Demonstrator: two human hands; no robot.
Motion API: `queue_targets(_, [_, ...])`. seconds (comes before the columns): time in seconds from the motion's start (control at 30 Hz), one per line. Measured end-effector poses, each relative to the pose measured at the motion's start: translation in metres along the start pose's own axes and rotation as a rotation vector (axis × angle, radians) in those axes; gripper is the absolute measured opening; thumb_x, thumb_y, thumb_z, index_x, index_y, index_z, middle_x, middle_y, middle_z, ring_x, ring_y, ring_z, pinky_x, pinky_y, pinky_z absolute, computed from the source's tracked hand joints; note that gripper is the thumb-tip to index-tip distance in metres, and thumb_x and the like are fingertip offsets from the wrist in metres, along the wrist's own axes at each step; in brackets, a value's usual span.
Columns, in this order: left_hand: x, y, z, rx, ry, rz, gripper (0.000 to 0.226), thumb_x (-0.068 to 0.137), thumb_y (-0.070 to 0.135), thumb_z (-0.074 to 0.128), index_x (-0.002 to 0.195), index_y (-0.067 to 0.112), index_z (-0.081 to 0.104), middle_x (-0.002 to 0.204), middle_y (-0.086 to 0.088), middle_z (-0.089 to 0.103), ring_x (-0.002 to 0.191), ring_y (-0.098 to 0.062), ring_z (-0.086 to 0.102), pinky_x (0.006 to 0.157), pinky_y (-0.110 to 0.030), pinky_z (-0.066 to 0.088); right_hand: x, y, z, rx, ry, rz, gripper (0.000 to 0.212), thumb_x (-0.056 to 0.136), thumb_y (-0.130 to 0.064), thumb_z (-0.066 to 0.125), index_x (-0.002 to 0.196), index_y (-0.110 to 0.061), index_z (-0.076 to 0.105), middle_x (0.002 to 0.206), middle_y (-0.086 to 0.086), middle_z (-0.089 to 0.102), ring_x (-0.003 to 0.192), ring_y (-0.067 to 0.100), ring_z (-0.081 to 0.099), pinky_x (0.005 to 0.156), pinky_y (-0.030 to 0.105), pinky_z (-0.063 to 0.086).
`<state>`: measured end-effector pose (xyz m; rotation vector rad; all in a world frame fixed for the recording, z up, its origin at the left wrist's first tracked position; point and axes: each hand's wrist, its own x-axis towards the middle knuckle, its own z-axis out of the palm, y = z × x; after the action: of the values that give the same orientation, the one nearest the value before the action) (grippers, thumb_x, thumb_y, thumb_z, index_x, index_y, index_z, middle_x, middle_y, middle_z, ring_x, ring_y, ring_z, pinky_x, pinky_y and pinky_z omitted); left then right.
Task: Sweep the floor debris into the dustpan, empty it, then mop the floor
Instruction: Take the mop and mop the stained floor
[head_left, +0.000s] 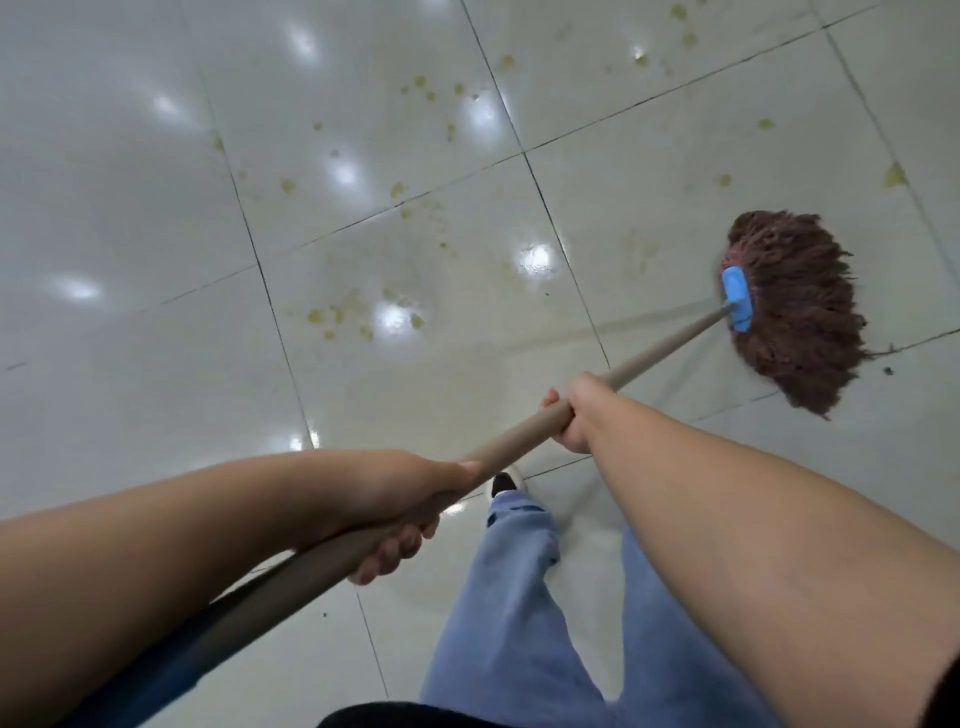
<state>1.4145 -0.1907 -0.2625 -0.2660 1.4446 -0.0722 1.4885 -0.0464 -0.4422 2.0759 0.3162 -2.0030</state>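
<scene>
At the far left the floor is pale glossy tile crossed by dark grout lines, with soft bright reflections of lights scattered over it. The bare left forearm comes in from the lower left edge. The left hand is clamped on the lower part of the mop handle, knuckles on top and fingers curled under the shaft, the thumb lying along it. The handle is a tan pole that runs diagonally from the lower left corner, where its end looks dark blue, up toward the right.

Across the middle tiles lie yellowish stains, in a cluster near one bright reflection and in looser specks farther up toward the top edge. Below centre, light blue trouser legs hang down, and a dark shoe with a white toe stands on the tile just under the handle.

Further right, the right hand is wrapped round the handle higher up the pole, well apart from the left hand, with the forearm crossing in from the right edge. At the pole's far end a blue plastic clamp holds the reddish-brown string mop head, which lies fanned out flat on the floor at the right. More yellowish marks sit above it, and a small dark speck lies just beside the lower strands.
</scene>
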Motion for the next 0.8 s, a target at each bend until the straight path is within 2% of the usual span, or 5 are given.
queue_targets(0.17, [0.018, 0.007, -0.003, -0.004, -0.014, -0.012, 0.060, 0.084, 0.070, 0.037, 0.066, 0.013, 0.037, 0.035, 0.004, 0.032, 0.026, -0.010, 0.029, 0.038, -0.008, 0.026, 0.016, -0.006, 0.003, 0.007, 0.064, -0.043, 0.013, 0.096, -0.016, 0.033, 0.104, -0.012, 0.042, 0.065, 0.007, 0.050, 0.022, 0.010, 0.042, 0.033, 0.016, 0.042])
queue_targets(0.3, [0.021, 0.055, 0.002, 0.056, 0.038, -0.001, 0.062, 0.082, 0.072, 0.038, 0.066, 0.012, 0.038, 0.035, 0.003, 0.033, 0.027, -0.012, 0.029, 0.037, -0.009, 0.028, 0.024, -0.049, -0.012, 0.070, 0.078, -0.072, 0.012, 0.097, -0.020, 0.033, 0.104, -0.014, 0.042, 0.069, 0.006, 0.050, 0.044, 0.011, 0.047, 0.033, 0.016, 0.044])
queue_targets(0.43, [0.008, 0.141, 0.018, 0.105, 0.073, 0.006, 0.065, 0.078, 0.075, 0.041, 0.063, 0.013, 0.037, 0.036, 0.003, 0.034, 0.026, -0.011, 0.030, 0.036, -0.009, 0.029, 0.027, -0.128, -0.050, 0.131, 0.064, -0.094, 0.013, 0.096, -0.016, 0.032, 0.104, -0.015, 0.041, 0.069, 0.006, 0.049, 0.035, 0.011, 0.045, 0.032, 0.016, 0.043])
queue_targets(0.7, [-0.031, 0.349, 0.096, 0.227, 0.099, 0.018, 0.066, 0.076, 0.077, 0.041, 0.063, 0.013, 0.038, 0.037, 0.003, 0.036, 0.028, -0.011, 0.033, 0.035, -0.011, 0.032, 0.024, -0.308, -0.173, 0.192, 0.055, -0.115, 0.013, 0.098, -0.022, 0.035, 0.109, -0.018, 0.040, 0.070, 0.006, 0.050, 0.047, 0.012, 0.048, 0.030, 0.017, 0.043])
queue_targets(0.8, [-0.041, 0.422, 0.130, 0.242, 0.109, 0.046, 0.065, 0.079, 0.076, 0.038, 0.062, 0.013, 0.038, 0.036, 0.002, 0.035, 0.027, -0.011, 0.033, 0.037, -0.010, 0.031, 0.023, -0.374, -0.219, 0.163, 0.067, -0.133, 0.012, 0.098, -0.019, 0.032, 0.106, -0.019, 0.041, 0.067, 0.005, 0.049, 0.038, 0.012, 0.049, 0.029, 0.017, 0.043])
